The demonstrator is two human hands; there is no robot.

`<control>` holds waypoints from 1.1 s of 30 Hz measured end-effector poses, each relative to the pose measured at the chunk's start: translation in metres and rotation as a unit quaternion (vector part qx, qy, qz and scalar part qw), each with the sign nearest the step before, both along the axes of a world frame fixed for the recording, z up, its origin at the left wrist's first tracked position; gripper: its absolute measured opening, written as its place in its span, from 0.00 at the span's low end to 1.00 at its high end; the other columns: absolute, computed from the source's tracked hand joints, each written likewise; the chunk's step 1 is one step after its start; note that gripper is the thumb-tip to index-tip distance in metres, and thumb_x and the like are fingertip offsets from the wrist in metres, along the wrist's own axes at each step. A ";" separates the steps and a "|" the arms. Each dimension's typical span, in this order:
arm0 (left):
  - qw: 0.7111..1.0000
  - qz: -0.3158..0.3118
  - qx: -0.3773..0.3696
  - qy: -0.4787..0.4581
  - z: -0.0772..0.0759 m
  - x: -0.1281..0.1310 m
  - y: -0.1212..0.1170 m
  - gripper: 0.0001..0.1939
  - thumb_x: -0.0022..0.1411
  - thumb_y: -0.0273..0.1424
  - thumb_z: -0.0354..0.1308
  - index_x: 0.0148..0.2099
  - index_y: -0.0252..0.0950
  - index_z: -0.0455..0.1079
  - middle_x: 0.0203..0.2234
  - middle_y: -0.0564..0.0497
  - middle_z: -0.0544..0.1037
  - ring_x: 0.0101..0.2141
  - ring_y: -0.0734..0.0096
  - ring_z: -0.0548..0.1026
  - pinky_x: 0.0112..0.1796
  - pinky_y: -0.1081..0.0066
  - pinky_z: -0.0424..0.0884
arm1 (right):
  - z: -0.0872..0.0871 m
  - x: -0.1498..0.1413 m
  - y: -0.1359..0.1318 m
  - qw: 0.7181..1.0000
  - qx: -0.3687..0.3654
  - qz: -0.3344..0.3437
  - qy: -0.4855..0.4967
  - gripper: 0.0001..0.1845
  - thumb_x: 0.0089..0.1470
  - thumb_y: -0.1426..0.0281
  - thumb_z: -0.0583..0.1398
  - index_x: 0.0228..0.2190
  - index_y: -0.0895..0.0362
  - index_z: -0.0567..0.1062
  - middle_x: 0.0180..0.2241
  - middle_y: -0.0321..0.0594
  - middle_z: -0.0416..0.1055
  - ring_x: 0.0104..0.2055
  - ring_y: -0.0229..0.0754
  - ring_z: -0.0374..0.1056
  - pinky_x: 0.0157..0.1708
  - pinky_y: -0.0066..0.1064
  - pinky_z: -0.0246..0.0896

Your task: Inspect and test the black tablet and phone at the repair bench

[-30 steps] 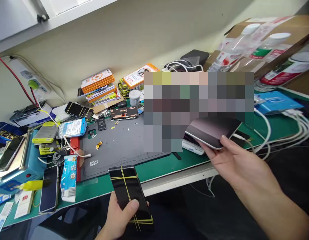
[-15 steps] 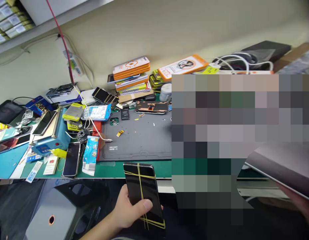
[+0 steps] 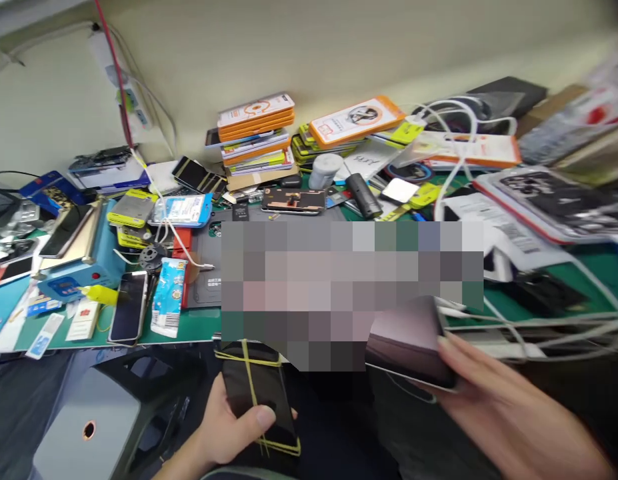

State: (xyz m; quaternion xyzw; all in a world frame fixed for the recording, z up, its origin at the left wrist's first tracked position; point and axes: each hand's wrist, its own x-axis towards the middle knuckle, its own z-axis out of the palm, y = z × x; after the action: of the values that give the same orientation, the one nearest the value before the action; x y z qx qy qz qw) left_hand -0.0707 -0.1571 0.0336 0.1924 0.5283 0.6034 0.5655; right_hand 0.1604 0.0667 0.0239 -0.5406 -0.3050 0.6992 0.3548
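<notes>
My left hand (image 3: 223, 423) is wrapped round a black phone (image 3: 263, 393), its thumb lying across the front. Yellow rubber bands (image 3: 248, 363) cross this phone lengthwise and at both ends. On the right, my right hand (image 3: 503, 400) grips another dark, glossy phone (image 3: 409, 343) by its right edge, tilted, with its shiny face reflecting light. Both phones are held up in front of the bench edge, apart from each other. A pixelated patch covers the middle of the view and hides what lies behind it.
On the green bench stand a blue machine (image 3: 71, 277), a phone (image 3: 129, 307), a blue packet (image 3: 167, 297) and a grey work mat (image 3: 203, 287). Stacked boxes (image 3: 256, 133), an opened phone (image 3: 295, 199) and white cables (image 3: 471, 133) lie farther back. A grey stool (image 3: 89, 407) is below left.
My right hand has come in from the right edge with its phone, toward the middle. The left hand keeps its banded phone, now slightly lower and farther left. The camera view has shifted.
</notes>
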 end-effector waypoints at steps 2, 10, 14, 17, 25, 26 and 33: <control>0.998 0.045 -0.052 0.004 0.000 0.002 -0.007 0.25 0.54 0.50 0.73 0.41 0.34 0.77 0.32 0.41 0.85 0.29 0.54 0.84 0.32 0.60 0.81 | -0.002 -0.013 0.002 0.999 -0.046 0.004 0.014 0.25 0.30 0.62 0.81 0.34 0.52 0.85 0.37 0.40 0.83 0.34 0.46 0.78 0.30 0.32 0.79; 0.983 0.142 -0.116 0.022 0.005 0.008 -0.009 0.30 0.46 0.53 0.77 0.39 0.34 0.75 0.28 0.41 0.85 0.28 0.48 0.84 0.30 0.58 0.82 | -0.013 -0.033 0.016 0.986 -0.059 0.137 0.080 0.22 0.42 0.60 0.78 0.39 0.53 0.84 0.40 0.40 0.82 0.36 0.42 0.76 0.31 0.29 0.76; 0.982 0.141 -0.127 0.023 0.002 0.008 -0.001 0.30 0.45 0.53 0.77 0.39 0.35 0.75 0.27 0.42 0.84 0.27 0.48 0.84 0.29 0.57 0.82 | -0.018 -0.034 0.020 0.979 -0.049 0.178 0.082 0.21 0.47 0.57 0.76 0.41 0.53 0.83 0.41 0.40 0.81 0.38 0.43 0.76 0.33 0.30 0.74; 0.984 0.110 -0.134 0.034 -0.003 0.004 0.010 0.30 0.47 0.53 0.76 0.39 0.33 0.77 0.28 0.41 0.85 0.30 0.47 0.84 0.32 0.56 0.82 | -0.019 -0.038 0.025 0.975 -0.027 0.215 0.054 0.25 0.50 0.52 0.73 0.43 0.54 0.82 0.43 0.43 0.81 0.44 0.50 0.77 0.35 0.35 0.74; 0.986 -0.001 -0.132 0.105 -0.017 -0.002 0.043 0.28 0.58 0.53 0.69 0.47 0.33 0.83 0.46 0.38 0.85 0.48 0.44 0.82 0.50 0.56 0.79 | -0.012 -0.046 0.050 0.938 -0.002 0.337 -0.080 0.31 0.53 0.40 0.65 0.43 0.52 0.72 0.39 0.41 0.78 0.35 0.50 0.78 0.32 0.40 0.74; 0.987 -0.007 -0.126 0.103 -0.020 -0.003 0.046 0.29 0.58 0.52 0.69 0.50 0.33 0.83 0.49 0.39 0.84 0.50 0.43 0.81 0.52 0.55 0.78 | -0.010 -0.047 0.054 0.927 0.007 0.358 -0.116 0.31 0.55 0.38 0.63 0.42 0.52 0.70 0.35 0.39 0.76 0.30 0.49 0.77 0.28 0.39 0.72; 0.991 0.024 -0.107 0.076 -0.025 -0.001 0.068 0.29 0.61 0.48 0.69 0.56 0.34 0.80 0.55 0.39 0.81 0.54 0.44 0.79 0.56 0.54 0.74 | -0.003 -0.046 0.072 0.884 0.040 0.419 -0.202 0.32 0.56 0.36 0.60 0.35 0.52 0.65 0.19 0.28 0.60 0.20 0.37 0.59 0.22 0.29 0.47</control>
State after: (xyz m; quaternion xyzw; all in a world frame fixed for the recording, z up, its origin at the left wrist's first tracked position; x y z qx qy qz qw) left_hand -0.0721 -0.0893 0.0081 0.1632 0.6357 0.5404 0.5265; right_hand 0.1141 0.1389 0.0211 -0.4770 -0.5959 0.6458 -0.0192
